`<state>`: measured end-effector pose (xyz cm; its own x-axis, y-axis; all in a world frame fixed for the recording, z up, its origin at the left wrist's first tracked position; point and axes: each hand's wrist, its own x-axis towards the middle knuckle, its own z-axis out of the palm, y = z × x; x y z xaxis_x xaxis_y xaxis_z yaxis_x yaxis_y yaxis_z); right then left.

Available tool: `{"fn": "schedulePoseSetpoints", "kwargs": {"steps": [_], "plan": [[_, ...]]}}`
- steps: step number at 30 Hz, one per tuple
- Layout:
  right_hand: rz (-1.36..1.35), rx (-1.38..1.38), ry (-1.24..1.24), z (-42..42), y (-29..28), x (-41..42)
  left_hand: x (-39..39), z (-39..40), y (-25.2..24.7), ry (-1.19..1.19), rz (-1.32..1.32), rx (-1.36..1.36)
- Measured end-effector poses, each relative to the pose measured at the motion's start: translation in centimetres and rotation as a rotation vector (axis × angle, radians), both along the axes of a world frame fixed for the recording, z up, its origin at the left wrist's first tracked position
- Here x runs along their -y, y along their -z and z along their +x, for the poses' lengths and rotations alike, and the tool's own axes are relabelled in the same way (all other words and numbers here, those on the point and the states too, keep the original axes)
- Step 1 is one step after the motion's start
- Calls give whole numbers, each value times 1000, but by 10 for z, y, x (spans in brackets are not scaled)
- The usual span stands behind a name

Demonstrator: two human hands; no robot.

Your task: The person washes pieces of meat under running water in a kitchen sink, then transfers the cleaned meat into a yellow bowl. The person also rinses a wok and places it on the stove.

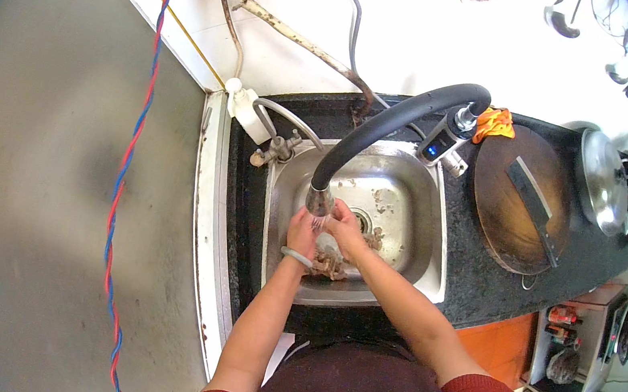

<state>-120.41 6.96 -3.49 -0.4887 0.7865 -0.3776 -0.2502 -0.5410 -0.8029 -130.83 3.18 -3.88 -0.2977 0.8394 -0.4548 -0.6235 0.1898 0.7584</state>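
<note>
Both of my hands are inside a stainless steel sink [437,257], under the spray head [319,201] of a black flexible-neck faucet [382,127]. Water falls onto my left hand [302,234], which has a pale bangle [296,256] at its wrist. Close on its right, my right hand [346,234] has its fingers near the left one. The spray head partly covers the fingers, so whether they hold anything is unclear. Wet brown scraps [329,266] lie in the sink below my hands, and more brown bits [374,238] sit beside the drain [360,220].
Right of the sink, a cleaver [532,201] lies on a round wooden chopping board [490,216]. An orange cloth [494,124] and a metal lid [602,181] are near it. A white bottle [247,113] and a small tap [281,148] stand left. A twisted red-blue cord [126,168] hangs leftward.
</note>
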Motion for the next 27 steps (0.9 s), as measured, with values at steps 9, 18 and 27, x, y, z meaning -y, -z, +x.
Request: {"fn": "schedulePoseSetpoints", "kwargs": {"steps": [9,18,27], "plan": [[-133,-172,60,15,2,-5,-6,10,-23,-12,56,-238],[61,-72,-9,25,-4,-3,-3,12,-10,99,-9,419],[167,-30,75,14,-9,6,-3,9,-17,94,180,144]]}}
